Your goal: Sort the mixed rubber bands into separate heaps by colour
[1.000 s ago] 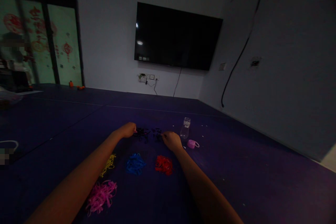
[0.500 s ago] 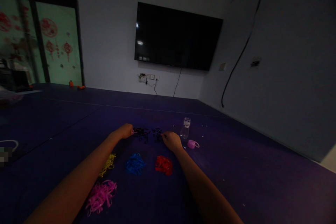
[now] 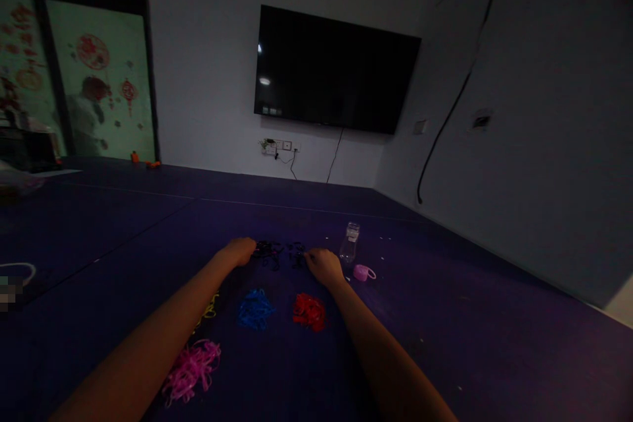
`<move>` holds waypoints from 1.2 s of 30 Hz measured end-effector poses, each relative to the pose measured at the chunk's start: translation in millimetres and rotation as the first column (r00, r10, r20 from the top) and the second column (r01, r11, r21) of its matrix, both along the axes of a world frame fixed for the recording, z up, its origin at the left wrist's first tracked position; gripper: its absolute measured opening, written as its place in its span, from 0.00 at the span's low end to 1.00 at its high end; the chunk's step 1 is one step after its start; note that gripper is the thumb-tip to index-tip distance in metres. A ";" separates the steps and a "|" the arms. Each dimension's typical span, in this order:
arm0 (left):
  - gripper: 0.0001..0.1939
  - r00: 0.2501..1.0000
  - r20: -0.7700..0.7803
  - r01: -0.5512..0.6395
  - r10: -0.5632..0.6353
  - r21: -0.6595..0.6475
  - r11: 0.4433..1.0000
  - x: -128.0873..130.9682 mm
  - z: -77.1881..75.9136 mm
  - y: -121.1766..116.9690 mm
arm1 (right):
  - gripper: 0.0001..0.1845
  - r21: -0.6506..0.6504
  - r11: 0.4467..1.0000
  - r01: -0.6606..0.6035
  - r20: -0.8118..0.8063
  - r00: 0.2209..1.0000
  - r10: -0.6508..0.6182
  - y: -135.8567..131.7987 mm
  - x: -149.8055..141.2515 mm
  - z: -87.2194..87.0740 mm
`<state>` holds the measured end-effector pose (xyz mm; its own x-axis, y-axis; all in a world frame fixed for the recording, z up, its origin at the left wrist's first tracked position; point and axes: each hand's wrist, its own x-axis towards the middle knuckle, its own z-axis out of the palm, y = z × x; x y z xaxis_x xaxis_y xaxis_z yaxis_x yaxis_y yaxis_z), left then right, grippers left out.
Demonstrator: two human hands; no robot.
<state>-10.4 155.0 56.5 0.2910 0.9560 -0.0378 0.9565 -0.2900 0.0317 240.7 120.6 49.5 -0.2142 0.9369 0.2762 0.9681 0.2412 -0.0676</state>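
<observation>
Small black rubber bands (image 3: 270,250) lie in a loose pile on the purple floor, with a smaller scatter to the right. At the pile's left edge is my left hand (image 3: 242,251), its fingers curled closed; what they hold is hidden. My right hand (image 3: 324,265) rests by the right-hand scatter, fingers bent together and touching it, their contents too dark to make out. Closer to me sit heaps of blue bands (image 3: 255,308), red bands (image 3: 309,312) and pink bands (image 3: 192,369). Yellow bands (image 3: 211,306) are partly covered by my left forearm.
Right of my right hand stands a clear bottle (image 3: 349,242), with a pink cap (image 3: 361,272) with a loop beside it. Tiny white bits dot the floor. A television (image 3: 336,69) hangs on the far wall; a black cable (image 3: 448,115) runs down the right wall.
My left hand drew slightly left, then came back right and a little lower against the black pile. My right hand stays almost still. A figure behind the glass door has shifted.
</observation>
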 end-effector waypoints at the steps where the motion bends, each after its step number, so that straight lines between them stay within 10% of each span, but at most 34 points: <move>1: 0.12 1.000 -0.011 -0.008 0.008 -0.005 1.000 -0.2 1.3 -0.4 | 0.18 0.003 1.000 -0.003 0.001 1.000 0.003 -0.3 0.1 0.1; 10: 0.12 1.000 -0.022 -0.007 0.008 0.072 0.997 -3.8 19.3 5.8 | 0.18 0.030 1.000 -0.007 0.014 1.000 0.007 1.3 0.3 -2.2; 36: 0.12 1.000 0.022 -0.017 0.016 0.066 0.998 -7.2 0.4 6.6 | 0.19 0.038 0.999 -0.019 -0.005 1.000 0.019 0.2 0.4 -1.7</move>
<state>-17.5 161.6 56.9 0.2754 0.9608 0.0319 0.9605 -0.2764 0.0338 241.1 120.8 47.9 -0.2305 0.9213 0.3131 0.9629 0.2624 -0.0634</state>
